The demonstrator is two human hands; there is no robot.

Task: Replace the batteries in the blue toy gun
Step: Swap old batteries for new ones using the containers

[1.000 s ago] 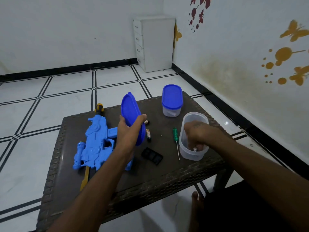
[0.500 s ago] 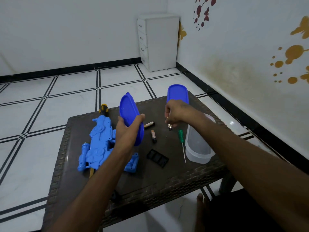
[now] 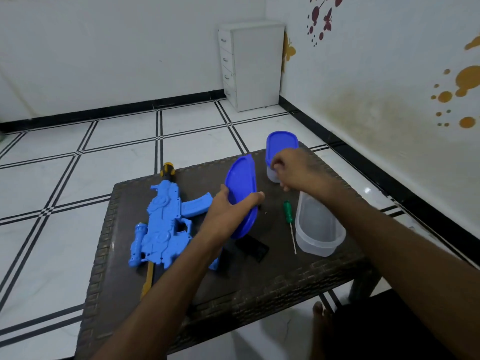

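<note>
Currently my left hand (image 3: pixel 228 211) grips the blue lid (image 3: pixel 241 196) on edge, thumb on one face and fingers wrapped round the rim, tilted nearly upright above the surface (image 3: pixel 272 287). My right hand (image 3: pixel 293 168) hovers with fingers curled in front of the small lidded container (image 3: pixel 280 149) at the far edge; I cannot tell whether it pinches a battery or holds nothing.

Procedure for this step, as I judge it: sort the cells before loading. Keep spent and fresh cells apart, and set down each one where it cannot roll off the surface. Put the lid down flat to free the left hand before handling the gun.

The blue toy gun (image 3: pixel 163 224) lies flat on the left part of the surface, just beside my left forearm and well apart from my right hand. The black battery cover (image 3: pixel 255 249) lies near the gun's grip, below the lid. The green screwdriver (image 3: pixel 289 219) lies between the cover and the open clear container (image 3: pixel 317 227), which sits under my right forearm.
</note>
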